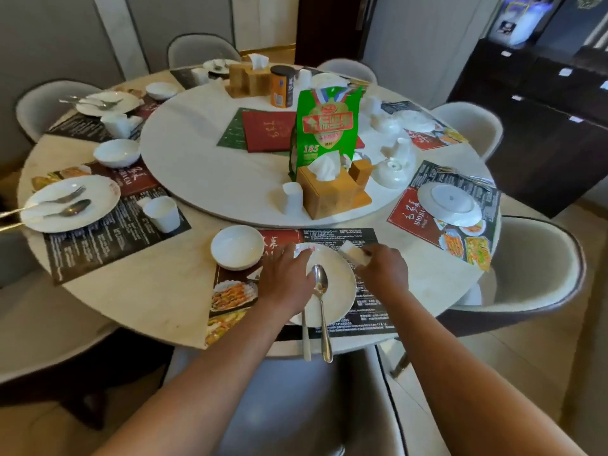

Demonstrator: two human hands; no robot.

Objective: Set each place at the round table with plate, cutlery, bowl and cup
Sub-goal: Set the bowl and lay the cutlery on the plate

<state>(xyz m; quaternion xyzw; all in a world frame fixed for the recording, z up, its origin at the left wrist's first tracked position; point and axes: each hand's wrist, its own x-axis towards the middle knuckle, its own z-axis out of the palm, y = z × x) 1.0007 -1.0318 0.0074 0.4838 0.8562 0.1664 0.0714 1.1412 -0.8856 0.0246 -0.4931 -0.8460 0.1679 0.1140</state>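
1. Head view, near place: a white plate (pixel 339 291) lies on a printed placemat (pixel 342 236) at the edge of the round table (pixel 164 291).
2. A spoon (pixel 320 301) lies on the plate, bowl up, its handle running past the table edge. A second handle (pixel 306 334) lies just beside it; its head is hidden under the left hand.
3. Left hand (pixel 286 278) rests over the plate's left rim, fingers laid fairly flat, gripping nothing I can make out.
4. Right hand (pixel 383 268) holds a small white cup (pixel 353 255), fingers curled round it, tilted, just beyond the plate's far right rim.
5. A white bowl (pixel 237 246) sits left of the plate, partly on the placemat.
6. Left place: plate with fork and spoon (pixel 70 204), cup (pixel 163 213), bowl (pixel 116 153).
7. Right place: an upturned plate (pixel 450 204) on its placemat.
8. Turntable (pixel 204 166): tissue box (pixel 325 192), green bag (pixel 325 126), stacked crockery (pixel 394 166).
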